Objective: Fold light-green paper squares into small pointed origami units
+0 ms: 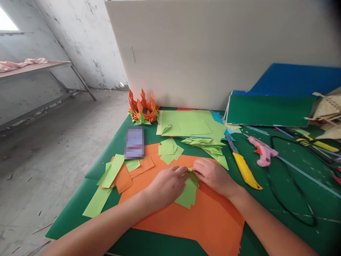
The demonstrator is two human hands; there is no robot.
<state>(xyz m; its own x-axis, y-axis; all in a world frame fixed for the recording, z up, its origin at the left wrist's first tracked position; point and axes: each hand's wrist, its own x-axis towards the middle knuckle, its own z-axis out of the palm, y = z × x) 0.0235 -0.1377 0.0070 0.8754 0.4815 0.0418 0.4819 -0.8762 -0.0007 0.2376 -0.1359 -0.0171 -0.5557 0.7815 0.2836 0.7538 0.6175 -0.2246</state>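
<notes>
as left hand (167, 185) faces right hand (214, 177), both pinch paper (189, 170)

Left hand (168, 185) and right hand (214, 176) pinching green paper (189, 170), orange sheet (191, 225) beneath; yellow cutter (245, 169) nearby

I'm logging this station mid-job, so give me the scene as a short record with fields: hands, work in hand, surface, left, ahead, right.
Left hand: fingers pinching one side of a small green piece
Right hand: fingers pinching its other side
Work in hand: partly hidden by the fingers; exact fold cannot be told
Surface: large orange sheet on a green tabletop
Left: loose green and orange strips; blurred-out rectangle
Ahead: orange-and-green paper model
Right: yellow cutter, pink glue gun
</notes>
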